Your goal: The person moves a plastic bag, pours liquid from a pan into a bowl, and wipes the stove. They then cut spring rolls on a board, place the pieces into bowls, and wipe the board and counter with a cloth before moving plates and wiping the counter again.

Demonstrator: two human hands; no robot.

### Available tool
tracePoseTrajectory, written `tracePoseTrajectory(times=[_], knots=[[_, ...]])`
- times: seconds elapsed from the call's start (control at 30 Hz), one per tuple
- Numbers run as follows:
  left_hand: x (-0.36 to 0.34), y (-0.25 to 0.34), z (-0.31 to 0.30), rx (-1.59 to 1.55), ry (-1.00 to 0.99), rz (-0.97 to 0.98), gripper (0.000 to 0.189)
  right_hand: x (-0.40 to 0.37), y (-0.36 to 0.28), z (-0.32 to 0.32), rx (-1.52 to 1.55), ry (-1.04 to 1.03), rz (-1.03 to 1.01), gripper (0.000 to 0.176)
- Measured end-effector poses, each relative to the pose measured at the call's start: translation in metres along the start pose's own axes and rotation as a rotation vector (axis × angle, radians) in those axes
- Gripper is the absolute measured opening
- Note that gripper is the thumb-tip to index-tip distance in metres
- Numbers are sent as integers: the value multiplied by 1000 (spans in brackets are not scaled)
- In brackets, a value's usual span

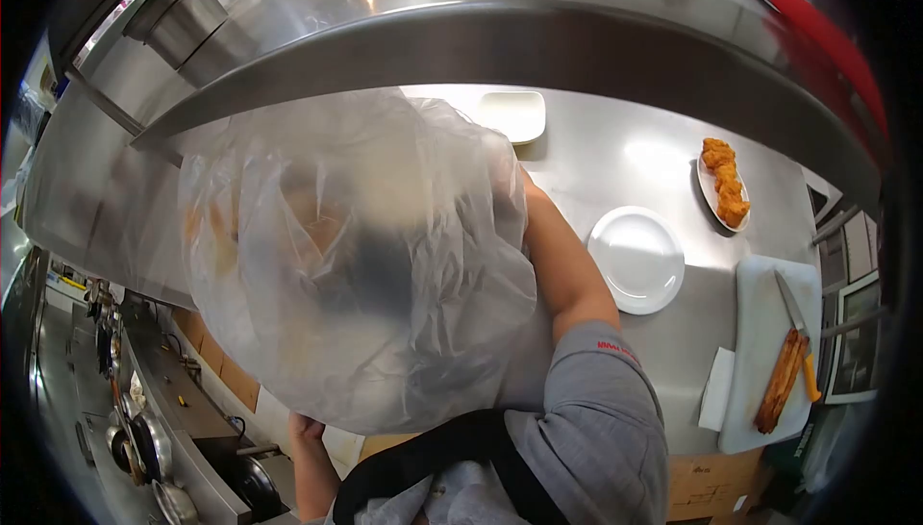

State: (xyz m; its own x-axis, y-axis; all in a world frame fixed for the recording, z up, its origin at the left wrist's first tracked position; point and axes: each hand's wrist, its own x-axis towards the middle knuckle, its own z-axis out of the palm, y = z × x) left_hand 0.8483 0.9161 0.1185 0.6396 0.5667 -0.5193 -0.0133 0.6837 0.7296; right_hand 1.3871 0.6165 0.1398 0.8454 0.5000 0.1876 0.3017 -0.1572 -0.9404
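A large translucent plastic bag fills the left and middle of the head view, spread wide and wrinkled. My left hand is at its lower left edge, fingers closed on the plastic. My right arm reaches up along the bag's right side, and my right hand is covered by the plastic, its fingers too blurred to make out. Brownish, pale and dark shapes show dimly through the bag. Just beyond my right hand sits a white rectangular dish. An empty round white plate lies right of my right forearm.
An oval plate holds fried pieces at the right. Near it, a cutting board bears a knife and browned meat. A metal shelf crosses above the steel counter. Pans hang at lower left; a cardboard box is below right.
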Motion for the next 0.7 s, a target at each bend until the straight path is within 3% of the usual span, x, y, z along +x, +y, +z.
tracePoseTrajectory(times=[0.23,0.5,0.6,0.7], knots=[[26,-8,-29,42,-41,-17,47,-62,-7,-2,-209,48,-89,35],[28,-23,25,-17,-220,-90,49,-83,-15,5,-403,120,-129,35],[33,-31,25,28,-186,10,47,-117,-19,12,-477,121,-160,34],[19,-28,25,-146,-114,45,42,-156,-28,21,-549,107,-189,34]])
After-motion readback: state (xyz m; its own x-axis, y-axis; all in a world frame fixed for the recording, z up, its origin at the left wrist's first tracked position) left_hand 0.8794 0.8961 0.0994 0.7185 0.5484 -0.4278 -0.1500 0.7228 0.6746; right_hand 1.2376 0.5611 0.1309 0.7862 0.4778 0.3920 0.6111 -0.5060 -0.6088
